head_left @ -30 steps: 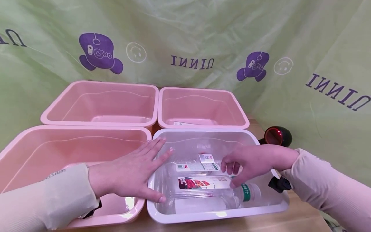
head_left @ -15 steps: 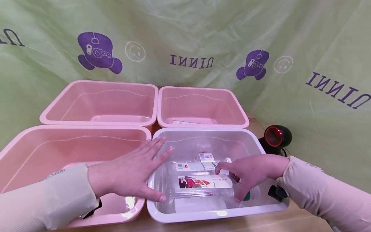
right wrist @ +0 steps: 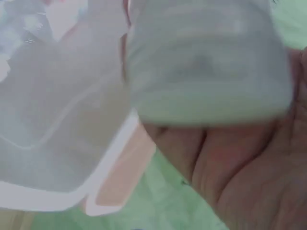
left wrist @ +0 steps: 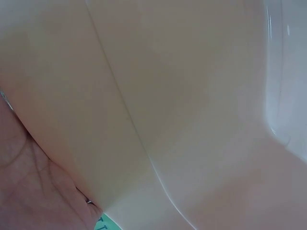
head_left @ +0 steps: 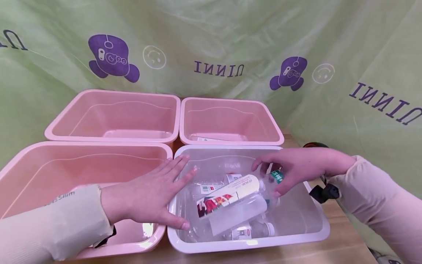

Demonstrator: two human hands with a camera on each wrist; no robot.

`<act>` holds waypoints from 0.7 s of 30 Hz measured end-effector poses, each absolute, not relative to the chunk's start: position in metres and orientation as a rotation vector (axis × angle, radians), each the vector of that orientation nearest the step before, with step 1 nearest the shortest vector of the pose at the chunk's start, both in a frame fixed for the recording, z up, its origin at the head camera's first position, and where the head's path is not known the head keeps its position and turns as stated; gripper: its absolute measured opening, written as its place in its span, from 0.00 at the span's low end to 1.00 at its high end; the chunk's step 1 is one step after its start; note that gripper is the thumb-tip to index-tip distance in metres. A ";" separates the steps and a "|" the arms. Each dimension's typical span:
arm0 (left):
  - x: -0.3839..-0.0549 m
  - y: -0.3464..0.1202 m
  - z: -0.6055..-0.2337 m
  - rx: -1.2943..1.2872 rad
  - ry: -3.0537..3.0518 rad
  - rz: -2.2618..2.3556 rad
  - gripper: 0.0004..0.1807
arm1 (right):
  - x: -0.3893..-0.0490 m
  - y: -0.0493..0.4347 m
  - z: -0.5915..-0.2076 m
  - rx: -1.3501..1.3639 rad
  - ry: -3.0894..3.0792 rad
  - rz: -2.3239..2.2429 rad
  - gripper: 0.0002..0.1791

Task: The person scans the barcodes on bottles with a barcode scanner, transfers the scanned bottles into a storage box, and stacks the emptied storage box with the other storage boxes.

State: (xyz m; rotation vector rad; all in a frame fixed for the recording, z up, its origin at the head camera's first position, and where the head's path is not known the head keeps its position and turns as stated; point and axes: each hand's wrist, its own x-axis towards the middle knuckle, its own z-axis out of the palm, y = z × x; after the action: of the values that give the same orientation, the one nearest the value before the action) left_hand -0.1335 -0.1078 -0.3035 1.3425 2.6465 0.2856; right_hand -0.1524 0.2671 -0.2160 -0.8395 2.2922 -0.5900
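My right hand [head_left: 303, 167] grips a large clear plastic bottle [head_left: 237, 187] by its neck end, around a green neck band. The bottle has a white label with a red picture and lies slanted over the white tub [head_left: 250, 246], neck end raised. Up close in the right wrist view, its whitish cap end [right wrist: 206, 81] is blurred against my palm. Beneath it, a smaller labelled bottle [head_left: 242, 231] with a white cap lies in the tub, along with other partly hidden clear bottles. My left hand [head_left: 148, 194] rests with spread fingers across the adjoining tub rims.
Beside the white tub stands a front-left pink tub [head_left: 82, 143]. Two more pink tubs, left [head_left: 112, 140] and right [head_left: 230, 142], stand behind; a flat pale item [head_left: 207, 139] lies in the right one. A black device [head_left: 314, 145] is mostly hidden behind my right hand.
My right hand has taken hold of the large bottle and lifted its neck end up and away, turning it slanted. The smaller capped bottle beneath now shows. My left hand has stayed put.
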 end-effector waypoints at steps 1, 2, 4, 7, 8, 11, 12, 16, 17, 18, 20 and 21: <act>-0.134 -0.108 -0.303 1.335 2.646 0.282 0.64 | -0.154 0.269 -0.212 -0.863 2.291 -0.596 0.31; -0.133 -0.107 -0.303 1.331 2.643 0.285 0.64 | -0.155 0.270 -0.209 -0.877 2.292 -0.597 0.30; -0.133 -0.107 -0.303 1.324 2.639 0.289 0.64 | -0.157 0.272 -0.203 -0.891 2.296 -0.628 0.28; -0.133 -0.108 -0.302 1.317 2.640 0.283 0.64 | -0.159 0.269 -0.198 -0.845 2.357 -0.749 0.29; -0.133 -0.108 -0.302 1.317 2.641 0.282 0.64 | -0.159 0.267 -0.197 -0.812 2.393 -0.807 0.31; -0.133 -0.108 -0.302 1.319 2.649 0.275 0.64 | -0.158 0.256 -0.201 -0.658 2.438 -1.092 0.38; -0.133 -0.108 -0.302 1.320 2.652 0.275 0.64 | -0.157 0.250 -0.203 -0.591 2.429 -1.203 0.40; -0.133 -0.108 -0.303 1.330 2.656 0.280 0.65 | -0.152 0.230 -0.220 -0.420 2.276 -1.626 0.37; -0.133 -0.108 -0.303 1.330 2.654 0.283 0.65 | -0.151 0.226 -0.223 -0.387 2.248 -1.686 0.36; -0.133 -0.108 -0.303 1.331 2.653 0.285 0.65 | -0.149 0.222 -0.225 -0.357 2.227 -1.722 0.33; -0.133 -0.108 -0.304 1.327 2.651 0.286 0.65 | -0.148 0.218 -0.229 -0.300 2.202 -1.758 0.29; -0.133 -0.107 -0.304 1.323 2.650 0.285 0.65 | -0.148 0.216 -0.230 -0.269 2.193 -1.763 0.28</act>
State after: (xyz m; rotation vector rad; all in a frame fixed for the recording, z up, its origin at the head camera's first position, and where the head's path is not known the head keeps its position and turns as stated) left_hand -0.1325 -0.1075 -0.3038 1.3235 2.6499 0.2850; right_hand -0.1476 0.2158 -0.2304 -0.2692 2.1928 -1.7625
